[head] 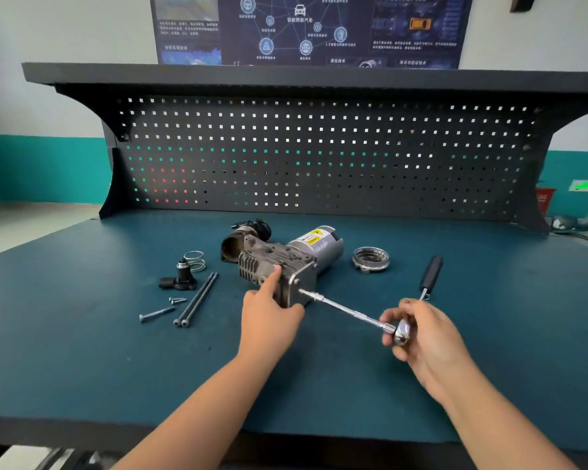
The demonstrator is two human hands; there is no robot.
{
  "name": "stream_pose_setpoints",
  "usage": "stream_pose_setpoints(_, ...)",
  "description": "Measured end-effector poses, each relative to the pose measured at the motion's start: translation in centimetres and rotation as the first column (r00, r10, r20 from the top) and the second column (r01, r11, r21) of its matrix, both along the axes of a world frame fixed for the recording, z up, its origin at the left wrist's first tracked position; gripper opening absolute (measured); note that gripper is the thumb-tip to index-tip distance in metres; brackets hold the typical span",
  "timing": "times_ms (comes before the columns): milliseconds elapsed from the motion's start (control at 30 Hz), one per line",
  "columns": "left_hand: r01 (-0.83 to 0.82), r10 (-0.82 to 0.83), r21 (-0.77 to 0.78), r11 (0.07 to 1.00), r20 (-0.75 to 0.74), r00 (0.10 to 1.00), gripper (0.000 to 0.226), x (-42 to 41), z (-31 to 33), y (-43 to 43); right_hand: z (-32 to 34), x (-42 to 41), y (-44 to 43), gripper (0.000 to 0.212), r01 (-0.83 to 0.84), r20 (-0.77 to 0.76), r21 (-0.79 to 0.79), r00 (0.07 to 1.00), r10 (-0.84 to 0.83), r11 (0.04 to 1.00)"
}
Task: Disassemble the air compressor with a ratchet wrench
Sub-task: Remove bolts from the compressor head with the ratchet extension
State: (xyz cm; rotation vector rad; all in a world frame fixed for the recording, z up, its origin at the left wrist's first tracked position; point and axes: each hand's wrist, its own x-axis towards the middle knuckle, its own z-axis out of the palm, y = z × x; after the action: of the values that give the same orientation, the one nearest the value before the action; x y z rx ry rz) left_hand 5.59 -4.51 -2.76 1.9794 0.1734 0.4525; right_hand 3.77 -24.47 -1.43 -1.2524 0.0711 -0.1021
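Right hand (421, 337): fingers (392, 315) curled round the head of the chrome, black-handled ratchet wrench (402, 331). The handle sticks up behind the hand. A long chrome extension bar (350, 312) runs from that head to a bolt head (300, 291) on the near end plate of the air compressor (286, 262), which has a grey finned cast body and a silver cylindrical motor with a yellow label at the far end.

Left hand (269, 317): index finger (271, 277) straight, pressing on top of the casting. Other fingers are hidden, can't tell how they lie.

The compressor lies on its side mid-way across the teal worktop (82, 334).

Handling, my read: cast metal plus motor, so heavy and rigid. It won't crush, but it's roundish and may twist under torque. Brace on the finned block or end plate, not the smooth motor can. The long extension will likely want to wobble off the bolt, so support the head in line.

To the left: two long black bolts (197, 298), silver screws (157, 313), a wire spring (196, 261), a black fitting (180, 281). To the right: a round toothed metal ring (370, 259). Behind: a dark cylindrical housing (233, 245).
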Motion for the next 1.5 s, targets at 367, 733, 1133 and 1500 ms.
stream_pose_setpoints(367,0.209,-0.223,0.22,0.953,0.041,0.974,0.073,-1.3,-0.6,-3.4,2.0,5.1,-5.9,0.017,0.03,-0.073,0.179,0.997,-0.017,0.983)
stream_pose_setpoints(733,0.19,-0.224,0.294,0.937,0.083,0.971,0.071,-0.8,-1.1,-3.1,-0.1,7.4,-6.7,0.019,-0.103,-0.136,0.325,0.979,0.154,0.94)
stream_pose_setpoints(1133,0.214,-0.255,0.317,0.924,0.093,0.962,0.069,-1.2,-0.9,-2.8,-0.5,7.3,-7.0,0.02,-0.043,-0.192,0.304,0.976,0.105,0.952)
stream_pose_setpoints(1500,0.235,-0.276,0.325,0.916,0.085,0.957,0.07,-1.3,-0.8,-2.8,-0.6,6.4,-6.8,0.019,-0.055,-0.22,0.253,0.969,0.112,0.966)
